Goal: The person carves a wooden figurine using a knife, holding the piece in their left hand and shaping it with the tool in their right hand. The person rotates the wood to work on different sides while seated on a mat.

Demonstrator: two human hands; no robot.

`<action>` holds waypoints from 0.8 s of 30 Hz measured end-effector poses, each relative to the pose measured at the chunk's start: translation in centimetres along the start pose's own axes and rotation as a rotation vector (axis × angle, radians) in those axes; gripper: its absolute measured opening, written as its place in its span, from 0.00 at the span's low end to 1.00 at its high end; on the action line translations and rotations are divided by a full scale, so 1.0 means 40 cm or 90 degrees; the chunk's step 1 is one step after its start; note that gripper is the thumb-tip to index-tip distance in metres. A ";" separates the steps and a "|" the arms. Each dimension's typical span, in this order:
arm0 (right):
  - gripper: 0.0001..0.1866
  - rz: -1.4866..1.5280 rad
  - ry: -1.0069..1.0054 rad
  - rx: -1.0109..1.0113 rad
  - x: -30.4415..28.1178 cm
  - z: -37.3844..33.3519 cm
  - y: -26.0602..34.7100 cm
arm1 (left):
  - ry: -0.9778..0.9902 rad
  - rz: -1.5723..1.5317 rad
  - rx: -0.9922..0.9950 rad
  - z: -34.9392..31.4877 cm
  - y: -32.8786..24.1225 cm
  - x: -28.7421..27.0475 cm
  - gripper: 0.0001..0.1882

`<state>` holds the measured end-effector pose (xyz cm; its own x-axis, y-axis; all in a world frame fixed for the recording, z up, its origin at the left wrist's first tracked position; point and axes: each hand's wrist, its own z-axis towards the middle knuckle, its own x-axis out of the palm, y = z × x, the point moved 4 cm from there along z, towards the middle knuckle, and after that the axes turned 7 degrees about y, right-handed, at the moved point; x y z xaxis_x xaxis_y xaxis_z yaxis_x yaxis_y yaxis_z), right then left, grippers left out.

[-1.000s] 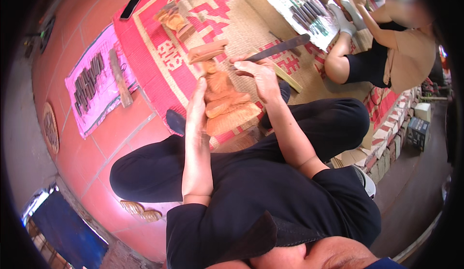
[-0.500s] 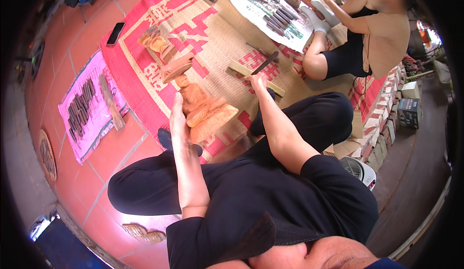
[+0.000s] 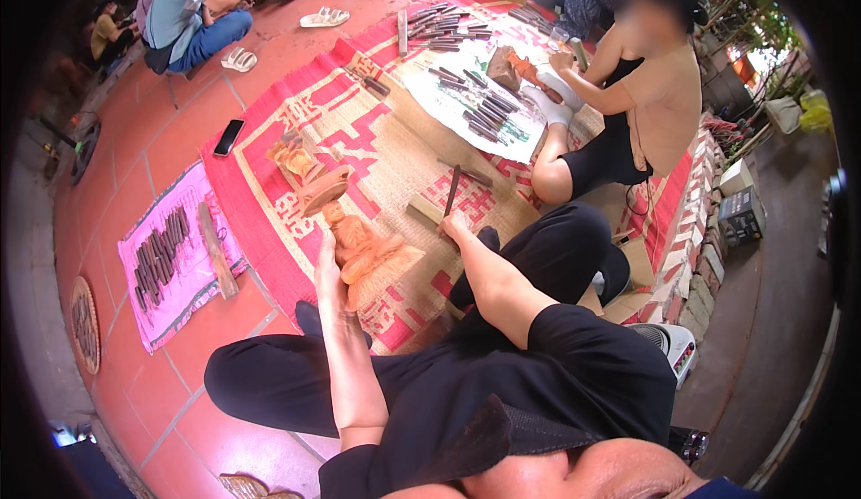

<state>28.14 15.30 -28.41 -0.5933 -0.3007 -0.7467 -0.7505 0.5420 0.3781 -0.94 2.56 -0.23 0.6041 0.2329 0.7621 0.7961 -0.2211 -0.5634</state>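
Left hand (image 3: 328, 266) wraps its grip on the orange wooden carving (image 3: 359, 243) (standing upright); right hand (image 3: 456, 227) closes on the chisel (image 3: 451, 190) on the woven mat (image 3: 395, 154).

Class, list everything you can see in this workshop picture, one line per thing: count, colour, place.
Carved wooden figure: one, orange-brown, on the mat before the person.
Woven mat: one, red and tan, on the floor.
Pink cloth with dark chisels: one, left of the mat.
Wooden mallet: one, brown, on the pink cloth's edge.
Black phone: one, at the mat's far left edge.
White sheet with chisels: one, far side of the mat.
Seated co-worker in tan top: one, far right.
Left hand: touching the figure.
Right hand: at a dark chisel lying on the mat; grip unclear.
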 end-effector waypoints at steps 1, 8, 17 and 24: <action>0.14 -0.015 -0.023 -0.019 0.016 0.001 0.003 | 0.004 0.011 -0.002 -0.007 -0.001 0.010 0.24; 0.10 0.045 -0.107 -0.161 0.031 -0.084 0.125 | -0.029 0.012 -0.017 -0.012 0.004 0.014 0.23; 0.04 0.748 0.016 -0.522 -0.395 -0.448 0.464 | -0.006 -0.038 -0.063 0.036 0.050 0.026 0.21; 0.04 0.789 0.119 -0.583 -0.444 -0.697 0.465 | -0.022 0.014 -0.075 0.071 0.078 -0.005 0.22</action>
<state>16.63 8.86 7.15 -0.9301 -0.1710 0.3250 0.3458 -0.1094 0.9319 1.55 4.53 -3.05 0.6234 0.2585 0.7380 0.7742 -0.3361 -0.5363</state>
